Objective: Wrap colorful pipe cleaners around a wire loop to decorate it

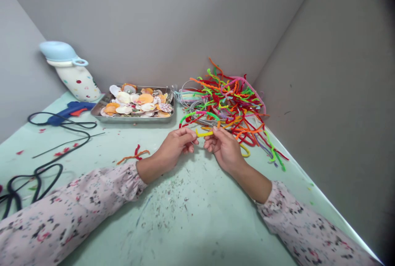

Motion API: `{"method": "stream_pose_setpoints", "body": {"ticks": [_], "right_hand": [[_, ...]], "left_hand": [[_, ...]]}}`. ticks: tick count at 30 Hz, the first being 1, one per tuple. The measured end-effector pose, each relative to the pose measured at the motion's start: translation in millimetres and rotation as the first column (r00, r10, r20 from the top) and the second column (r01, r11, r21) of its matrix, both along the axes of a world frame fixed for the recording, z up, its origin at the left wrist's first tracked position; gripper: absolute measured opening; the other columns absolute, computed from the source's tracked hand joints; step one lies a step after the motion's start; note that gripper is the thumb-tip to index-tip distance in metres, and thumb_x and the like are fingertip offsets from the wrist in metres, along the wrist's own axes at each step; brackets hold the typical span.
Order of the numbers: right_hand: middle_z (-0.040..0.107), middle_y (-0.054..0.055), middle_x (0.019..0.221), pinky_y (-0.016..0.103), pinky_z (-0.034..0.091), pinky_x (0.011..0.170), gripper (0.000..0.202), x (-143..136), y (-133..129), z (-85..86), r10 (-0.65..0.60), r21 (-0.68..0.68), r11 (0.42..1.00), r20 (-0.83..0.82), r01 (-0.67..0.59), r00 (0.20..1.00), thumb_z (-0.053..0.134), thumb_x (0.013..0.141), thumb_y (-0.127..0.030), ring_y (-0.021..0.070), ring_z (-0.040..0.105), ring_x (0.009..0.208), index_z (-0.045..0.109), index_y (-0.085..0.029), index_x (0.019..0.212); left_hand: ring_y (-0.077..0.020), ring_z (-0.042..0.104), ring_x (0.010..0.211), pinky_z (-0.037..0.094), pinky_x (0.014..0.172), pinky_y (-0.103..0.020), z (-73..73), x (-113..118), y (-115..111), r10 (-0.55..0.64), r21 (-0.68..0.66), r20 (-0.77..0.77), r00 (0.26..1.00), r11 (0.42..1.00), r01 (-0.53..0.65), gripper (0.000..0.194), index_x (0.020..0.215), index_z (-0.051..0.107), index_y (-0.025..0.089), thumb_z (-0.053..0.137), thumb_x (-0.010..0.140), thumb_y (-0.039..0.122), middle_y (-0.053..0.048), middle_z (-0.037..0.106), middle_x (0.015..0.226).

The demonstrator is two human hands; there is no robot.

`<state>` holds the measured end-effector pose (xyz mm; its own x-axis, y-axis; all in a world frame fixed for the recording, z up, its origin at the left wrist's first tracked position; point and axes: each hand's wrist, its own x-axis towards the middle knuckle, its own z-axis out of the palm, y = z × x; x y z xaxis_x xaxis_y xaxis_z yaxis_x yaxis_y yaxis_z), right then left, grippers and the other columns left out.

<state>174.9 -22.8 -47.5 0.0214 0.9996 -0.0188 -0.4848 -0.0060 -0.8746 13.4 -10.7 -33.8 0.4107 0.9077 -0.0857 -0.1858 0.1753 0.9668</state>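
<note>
Between my hands, a little above the table, is a loop of pipe cleaner (212,115) in bands of green, pink, red, orange and yellow. My left hand (175,146) pinches its yellow end between thumb and forefinger. On the other side my right hand (226,147) is closed on the loop where orange meets yellow. The fingers of both hands partly cover the loop. A heap of loose pipe cleaners (234,97) in many colours lies just behind my right hand.
A metal tray (135,120) of seashells (145,99) stands at the back. Left of it are a tilted white bottle (78,80), a blue glue gun (66,112) and a black cord (40,171). Pipe cleaner scraps (135,155) lie by my left wrist. Walls enclose the table (185,233).
</note>
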Motion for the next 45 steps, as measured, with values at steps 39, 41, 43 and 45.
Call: {"method": "stream_pose_setpoints", "body": {"ticks": [39, 41, 43, 45], "right_hand": [[0.065, 0.002, 0.058, 0.017, 0.043, 0.036, 0.022, 1, 2, 1.2, 0.005, -0.052, 0.999, -0.044, -0.007, 0.999, 0.069, 0.072, -0.032, 0.0117, 0.06, 0.044, 0.054, -0.016, 0.072], [0.064, 0.002, 0.057, 0.017, 0.043, 0.036, 0.021, 1, 2, 2.0, 0.0, -0.059, 0.998, -0.047, -0.002, 0.999, 0.068, 0.072, -0.031, 0.0115, 0.059, 0.043, 0.054, -0.016, 0.072], [0.064, 0.002, 0.057, 0.017, 0.043, 0.036, 0.02, 1, 3, 2.4, -0.008, -0.067, 0.998, -0.049, 0.005, 0.999, 0.068, 0.073, -0.031, 0.0111, 0.059, 0.043, 0.054, -0.016, 0.071], [0.064, 0.002, 0.058, 0.017, 0.043, 0.036, 0.02, 1, 3, 2.5, -0.011, -0.071, 0.997, -0.047, 0.008, 0.999, 0.067, 0.074, -0.031, 0.0108, 0.059, 0.043, 0.054, -0.016, 0.071]], "left_hand": [[-0.0072, 0.047, 0.045, 0.035, 0.046, -0.018, 2.1, 5, -8, 0.075, 0.228, -0.162, 0.984, 0.973, -0.037, 0.005, 0.08, 0.051, 0.018, 0.051, 0.08, 0.022, 0.005, 0.055, 0.051], [-0.0067, 0.049, 0.047, 0.035, 0.046, -0.018, 3.9, 6, -9, 0.072, 0.206, -0.154, 0.986, 0.978, -0.039, 0.004, 0.081, 0.051, 0.018, 0.052, 0.079, 0.022, 0.005, 0.055, 0.056], [-0.006, 0.052, 0.048, 0.035, 0.045, -0.018, 5.6, 7, -10, 0.075, 0.18, -0.137, 0.988, 0.982, -0.049, 0.007, 0.084, 0.052, 0.017, 0.052, 0.078, 0.021, 0.004, 0.057, 0.065], [-0.0056, 0.053, 0.048, 0.035, 0.044, -0.018, 7.2, 7, -10, 0.083, 0.157, -0.125, 0.989, 0.986, -0.063, 0.01, 0.087, 0.053, 0.017, 0.053, 0.078, 0.021, 0.003, 0.059, 0.071]]}}
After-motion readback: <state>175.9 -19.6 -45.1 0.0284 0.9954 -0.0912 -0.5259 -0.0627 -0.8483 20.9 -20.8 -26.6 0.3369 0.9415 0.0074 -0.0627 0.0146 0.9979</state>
